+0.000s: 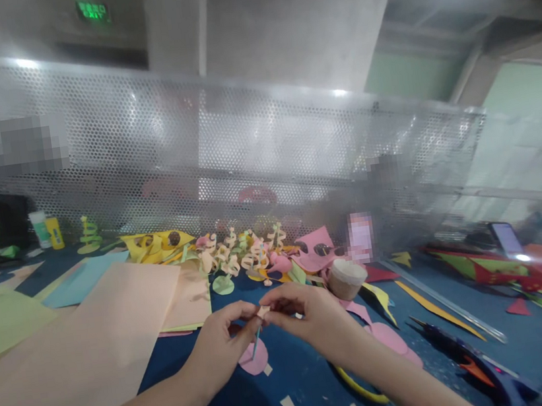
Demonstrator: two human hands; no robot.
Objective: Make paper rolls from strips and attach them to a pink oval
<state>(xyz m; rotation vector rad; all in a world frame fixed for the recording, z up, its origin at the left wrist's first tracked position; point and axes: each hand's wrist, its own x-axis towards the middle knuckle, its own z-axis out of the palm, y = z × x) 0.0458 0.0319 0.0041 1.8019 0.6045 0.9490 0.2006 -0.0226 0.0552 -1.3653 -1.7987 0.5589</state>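
My left hand (pixel 219 343) is closed in a pinch at the top of a thin blue stick (pixel 256 346), which stands over a round pink paper disc (pixel 254 359). Against it, my right hand (pixel 308 314) pinches a small pale paper piece (pixel 264 311), perhaps star-shaped. The fingertips of both hands nearly meet around this piece and partly cover it. Small paper scraps (pixel 288 405) lie on the blue table just in front of the hands.
Large paper sheets (pixel 93 333) cover the left. Spiral paper pieces (pixel 230 251) are heaped behind the hands, with a paper cup (pixel 347 278) beside them. A glue gun (pixel 472 363), a clear stick (pixel 454 302) and a phone (pixel 507 240) lie right. A perforated metal partition (pixel 142 133) stands behind.
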